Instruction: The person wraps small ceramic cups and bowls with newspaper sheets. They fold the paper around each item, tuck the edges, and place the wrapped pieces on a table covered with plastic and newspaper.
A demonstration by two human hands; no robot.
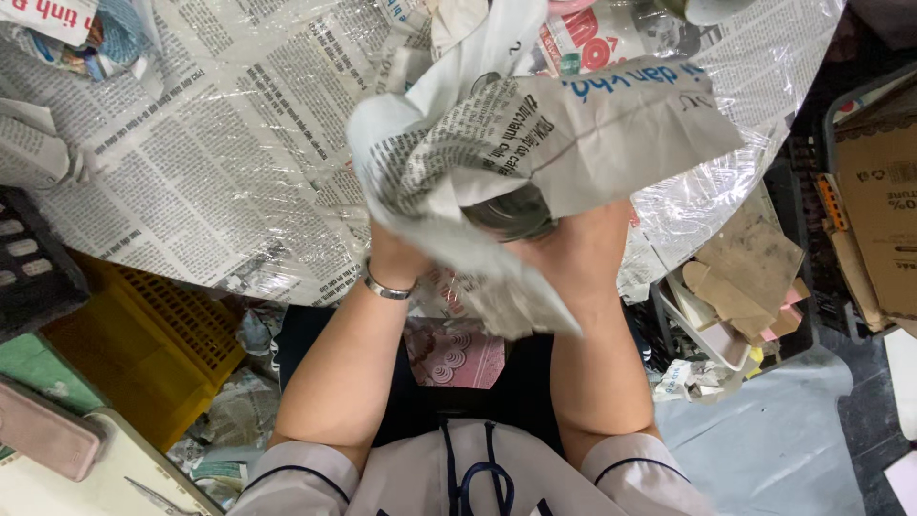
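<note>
Both hands wrapping a dark round object in newspaper.

Left hand and right hand each grip the newspaper sheet, bunched around the dark round object sitting between them, nearer the right hand; long axis can't be told. All held over the near edge of the paper-covered table. Yellow crate lower left.

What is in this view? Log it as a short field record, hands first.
left hand: mostly hidden under the newspaper sheet, gripping it; bracelet on the wrist
right hand: pressed against the same sheet from below
wrapped item: dark rounded object showing between the paper folds
surface: table covered with newspaper and clear plastic
left side: yellow crate
right side: cardboard scraps
</note>
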